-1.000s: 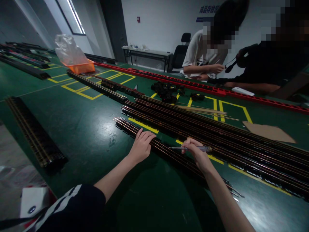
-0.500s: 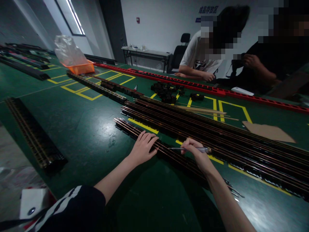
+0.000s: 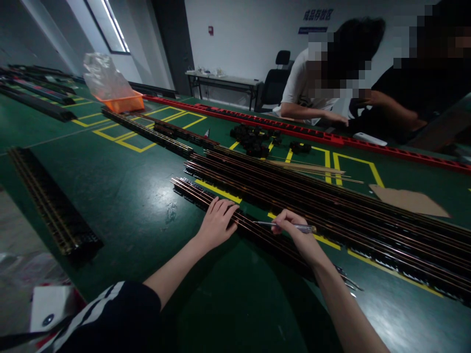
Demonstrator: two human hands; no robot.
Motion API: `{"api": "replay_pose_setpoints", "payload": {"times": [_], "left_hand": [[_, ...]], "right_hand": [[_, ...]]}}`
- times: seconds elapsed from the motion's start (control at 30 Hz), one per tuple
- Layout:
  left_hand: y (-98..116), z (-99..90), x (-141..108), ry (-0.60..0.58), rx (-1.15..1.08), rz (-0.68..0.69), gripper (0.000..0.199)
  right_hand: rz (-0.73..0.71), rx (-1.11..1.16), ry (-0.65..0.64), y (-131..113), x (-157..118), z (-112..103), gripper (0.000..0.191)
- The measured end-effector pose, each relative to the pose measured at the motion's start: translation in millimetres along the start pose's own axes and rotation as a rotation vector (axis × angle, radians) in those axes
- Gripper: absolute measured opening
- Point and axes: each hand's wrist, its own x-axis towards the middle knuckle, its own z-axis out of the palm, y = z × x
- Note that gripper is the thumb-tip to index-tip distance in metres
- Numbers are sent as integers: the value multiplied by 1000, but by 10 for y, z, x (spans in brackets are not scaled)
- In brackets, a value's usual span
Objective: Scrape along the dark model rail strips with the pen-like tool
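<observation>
A long black strip with thin copper-coloured rods along it lies diagonally on the green table in front of me. My left hand rests over this strip, its fingers and thumb wrapped onto its two sides. Just to the right, my right hand holds a screwdriver with a clear handle. The screwdriver's thin shaft points left, and its tip is over the strip near my left hand. Whether the tip touches a rod is too small to tell.
Beyond the strip lie several similar black strips side by side. Another strip bundle is at the left. Farther back are an orange basket, small black parts, cardboard and a long red rail. Two people sit across the table.
The strip has slid slightly up and to the left with my left hand. My right hand and the screwdriver have moved a little left. The people across the table have shifted their arms.
</observation>
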Motion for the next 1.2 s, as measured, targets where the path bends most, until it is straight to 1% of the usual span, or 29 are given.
{"api": "replay_pose_setpoints", "payload": {"times": [0.2,0.4,0.63,0.8,0.9,1.07,1.2], "left_hand": [[-1,9,-2,-4,2,-19,35],[6,3,-5,-3,-4,-15,36],[1,12,-7,6,-12,-14,35],[-6,16,-6,-7,-11,-15,35],[-5,10,-5,-6,-16,-18,36],[0,3,-6,1,-26,-18,35],[-5,14,-7,7,-20,-13,35]], "right_hand": [[-13,68,1,99,29,9,21],[-29,199,88,150,48,-3,18],[-13,215,90,161,57,-7,19],[-12,234,141,153,57,-5,20],[-6,243,151,141,53,2,20],[-23,225,175,136,53,7,20],[-27,196,168,157,59,-6,18]]}}
